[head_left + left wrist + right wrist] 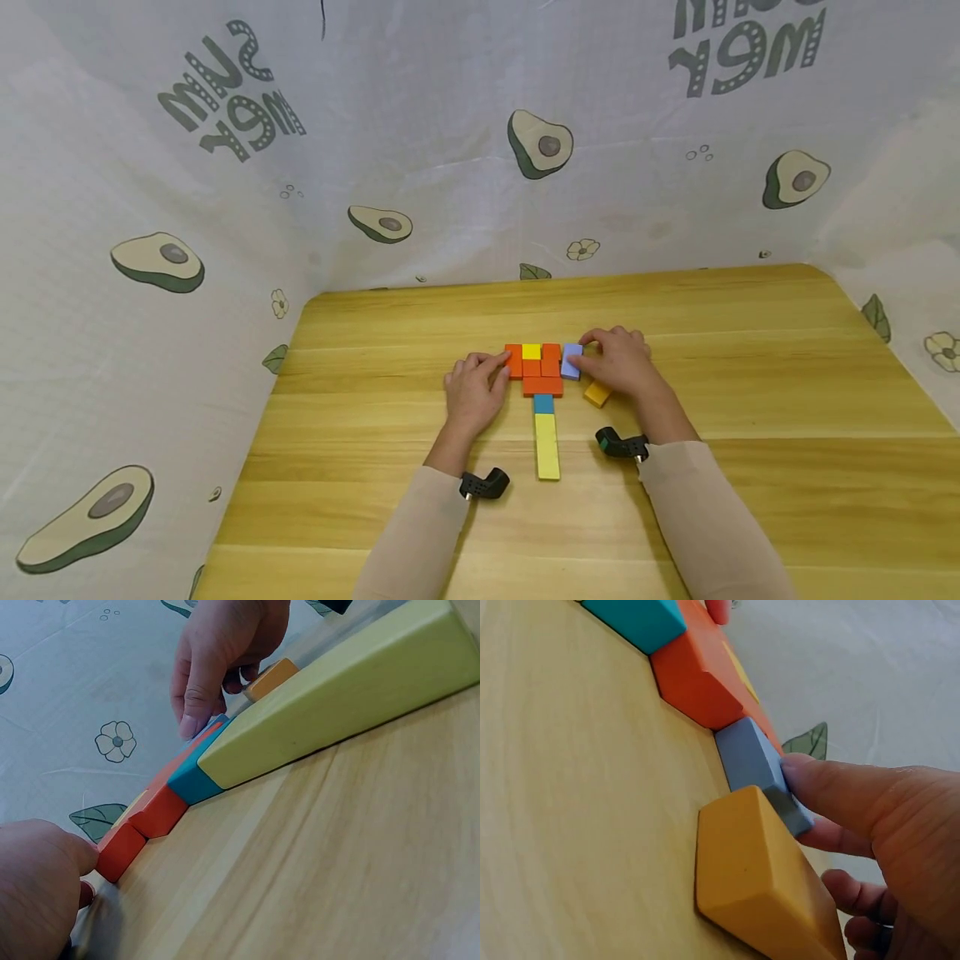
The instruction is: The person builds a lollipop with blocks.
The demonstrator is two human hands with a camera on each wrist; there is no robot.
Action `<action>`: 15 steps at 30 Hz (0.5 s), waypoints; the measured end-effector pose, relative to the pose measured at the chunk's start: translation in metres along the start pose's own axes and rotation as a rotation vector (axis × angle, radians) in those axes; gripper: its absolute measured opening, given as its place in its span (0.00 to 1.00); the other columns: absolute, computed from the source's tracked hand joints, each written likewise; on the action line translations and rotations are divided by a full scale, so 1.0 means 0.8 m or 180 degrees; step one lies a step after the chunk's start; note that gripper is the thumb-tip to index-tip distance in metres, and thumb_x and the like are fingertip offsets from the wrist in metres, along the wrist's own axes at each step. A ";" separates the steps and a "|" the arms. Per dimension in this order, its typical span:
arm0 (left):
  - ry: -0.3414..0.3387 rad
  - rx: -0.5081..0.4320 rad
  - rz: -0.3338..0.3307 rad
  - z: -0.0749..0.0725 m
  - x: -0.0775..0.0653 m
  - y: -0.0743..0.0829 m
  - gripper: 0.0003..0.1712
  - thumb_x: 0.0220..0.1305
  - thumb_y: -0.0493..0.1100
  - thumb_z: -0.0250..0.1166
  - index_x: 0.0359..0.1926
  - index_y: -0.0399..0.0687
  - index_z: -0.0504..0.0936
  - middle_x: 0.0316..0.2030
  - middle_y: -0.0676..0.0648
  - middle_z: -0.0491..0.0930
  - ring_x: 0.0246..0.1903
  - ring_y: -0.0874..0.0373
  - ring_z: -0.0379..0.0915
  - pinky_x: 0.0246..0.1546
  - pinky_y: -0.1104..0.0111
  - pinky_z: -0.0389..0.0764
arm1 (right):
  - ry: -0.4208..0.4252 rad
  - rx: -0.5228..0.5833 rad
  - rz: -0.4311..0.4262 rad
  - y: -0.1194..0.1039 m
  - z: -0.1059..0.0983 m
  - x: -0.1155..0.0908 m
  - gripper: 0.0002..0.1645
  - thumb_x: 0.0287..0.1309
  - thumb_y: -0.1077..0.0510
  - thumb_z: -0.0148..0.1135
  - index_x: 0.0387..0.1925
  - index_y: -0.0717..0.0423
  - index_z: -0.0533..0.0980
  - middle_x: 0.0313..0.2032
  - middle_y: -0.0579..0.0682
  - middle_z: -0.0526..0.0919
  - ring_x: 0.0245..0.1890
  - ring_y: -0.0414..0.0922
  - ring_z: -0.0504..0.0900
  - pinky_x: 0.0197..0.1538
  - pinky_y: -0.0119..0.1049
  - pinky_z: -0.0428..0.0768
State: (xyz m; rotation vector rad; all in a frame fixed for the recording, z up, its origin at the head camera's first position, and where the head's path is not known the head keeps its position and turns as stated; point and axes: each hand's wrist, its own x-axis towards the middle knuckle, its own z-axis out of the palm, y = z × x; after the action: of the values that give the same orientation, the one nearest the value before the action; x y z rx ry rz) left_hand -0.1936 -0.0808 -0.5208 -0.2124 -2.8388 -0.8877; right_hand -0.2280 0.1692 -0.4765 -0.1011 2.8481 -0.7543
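Flat wooden blocks lie joined on the table. My left hand (pixel 476 392) touches the outer side of the leftmost red-orange block (pixel 514 362) with its fingertips. On the other side my right hand (pixel 621 362) pinches a periwinkle-blue block (pixel 572 362), thumb on its top and a finger by its far edge. That block stands beside the red-orange group, which has a small yellow block (pixel 531 352) in its top notch. Below, a teal block (pixel 543 404) and a long pale-yellow block (pixel 547 447) form a stem. An amber block (pixel 742 862) lies under the right palm, partly hidden in the head view.
The wooden table (pixel 375 433) extends around the blocks on all sides. A white curtain (pixel 450 167) printed with avocados hangs behind it and at both sides. Black wrist cameras are strapped at both cuffs, the left one (pixel 486 484) and the right one (pixel 619 444).
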 end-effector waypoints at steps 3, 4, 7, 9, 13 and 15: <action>-0.0004 0.0022 -0.0006 0.000 0.000 0.000 0.20 0.76 0.56 0.57 0.64 0.67 0.82 0.51 0.52 0.81 0.47 0.52 0.73 0.44 0.62 0.62 | -0.0012 -0.0007 -0.0036 0.002 0.003 0.000 0.29 0.67 0.39 0.62 0.60 0.53 0.78 0.50 0.63 0.77 0.56 0.66 0.66 0.55 0.61 0.63; -0.0007 0.0034 -0.0012 0.000 0.000 -0.001 0.20 0.76 0.56 0.57 0.64 0.68 0.81 0.51 0.52 0.81 0.47 0.52 0.73 0.44 0.63 0.62 | -0.0015 -0.0004 -0.0059 0.002 0.005 0.000 0.29 0.67 0.39 0.62 0.60 0.53 0.78 0.50 0.63 0.77 0.55 0.66 0.66 0.55 0.61 0.63; -0.0013 0.0027 -0.0019 0.001 0.000 -0.001 0.20 0.76 0.55 0.58 0.64 0.68 0.81 0.51 0.52 0.81 0.47 0.52 0.73 0.44 0.62 0.62 | -0.0022 0.0027 -0.0103 0.003 0.008 0.002 0.28 0.68 0.40 0.63 0.60 0.52 0.78 0.49 0.62 0.77 0.55 0.65 0.66 0.55 0.60 0.64; -0.0020 0.0024 -0.0028 0.000 0.000 -0.001 0.20 0.76 0.56 0.57 0.64 0.68 0.81 0.51 0.52 0.81 0.47 0.53 0.73 0.44 0.63 0.62 | -0.0030 0.0046 -0.0103 0.003 0.009 0.003 0.27 0.68 0.41 0.63 0.60 0.52 0.78 0.50 0.62 0.77 0.55 0.65 0.66 0.55 0.59 0.65; -0.0020 -0.0017 -0.0034 -0.001 0.000 0.001 0.20 0.76 0.55 0.57 0.64 0.67 0.82 0.52 0.51 0.81 0.46 0.52 0.72 0.44 0.62 0.62 | -0.0038 0.0075 -0.0138 0.005 0.009 0.004 0.26 0.68 0.42 0.63 0.60 0.51 0.78 0.50 0.62 0.77 0.53 0.63 0.67 0.53 0.57 0.67; -0.0012 -0.0024 -0.0033 -0.001 0.000 0.002 0.20 0.76 0.55 0.57 0.64 0.66 0.82 0.52 0.51 0.81 0.46 0.52 0.72 0.44 0.62 0.62 | -0.0043 0.0097 -0.0164 0.006 0.009 0.004 0.26 0.68 0.42 0.63 0.60 0.51 0.78 0.50 0.63 0.77 0.53 0.62 0.67 0.53 0.56 0.68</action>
State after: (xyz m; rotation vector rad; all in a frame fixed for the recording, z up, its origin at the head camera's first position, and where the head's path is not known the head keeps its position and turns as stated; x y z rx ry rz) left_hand -0.1930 -0.0803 -0.5192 -0.2007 -2.8431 -0.9009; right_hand -0.2295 0.1691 -0.4856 -0.1749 2.8302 -0.8037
